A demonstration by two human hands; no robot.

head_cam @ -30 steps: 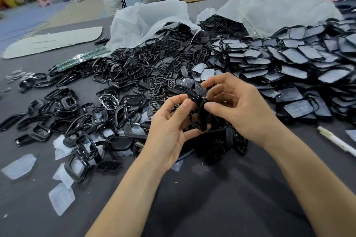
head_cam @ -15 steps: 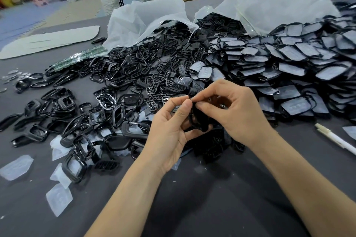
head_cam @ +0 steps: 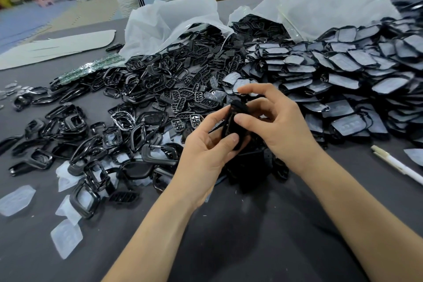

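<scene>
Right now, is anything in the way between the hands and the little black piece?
No, nothing is. The left hand and the right hand both hold the black piece between thumbs and fingers, with no gap, just above the pile of black parts on the table.

Bare forearms (head_cam: 158, 231) converge forward; left hand (head_cam: 206, 146) and right hand (head_cam: 281, 126) meet, fingers (head_cam: 258, 90) curled, thumbs (head_cam: 229, 139) pinching inward.
</scene>
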